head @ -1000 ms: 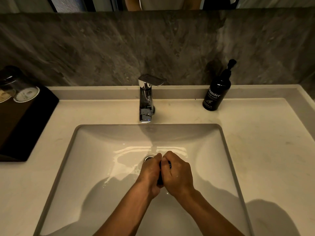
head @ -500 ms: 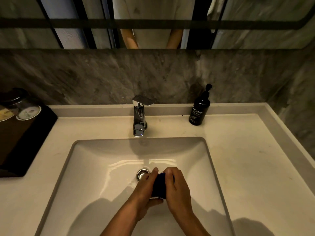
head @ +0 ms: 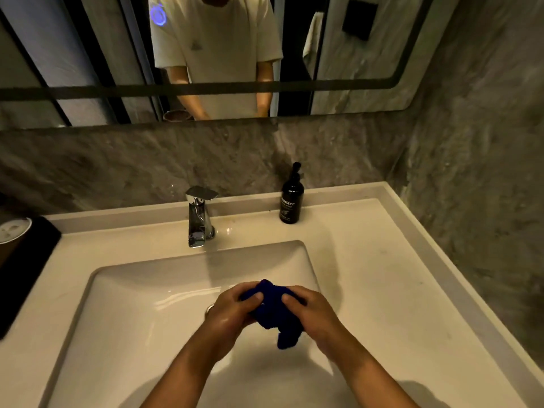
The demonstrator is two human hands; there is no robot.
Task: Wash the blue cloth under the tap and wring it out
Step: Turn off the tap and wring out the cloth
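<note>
The dark blue cloth point(head: 275, 312) is bunched into a wad between both hands, above the right part of the white sink basin point(head: 123, 313). My left hand point(head: 232, 312) grips its left side with the thumb on top. My right hand point(head: 313, 315) grips its right side. A twisted tail of cloth hangs down below the hands. The chrome tap point(head: 200, 219) stands behind the basin, to the upper left of the hands; no water stream shows from it. The drain is mostly hidden behind my left hand.
A black soap pump bottle point(head: 292, 201) stands on the white counter point(head: 382, 275) right of the tap. A black tray point(head: 26, 269) with a paper cup point(head: 11, 234) sits at the left edge. A grey stone wall and a mirror rise behind.
The view has tilted up and the hands have lifted the cloth out of the basin bottom. The cloth, earlier squeezed nearly out of sight between the fists, now shows as a loose wad.
</note>
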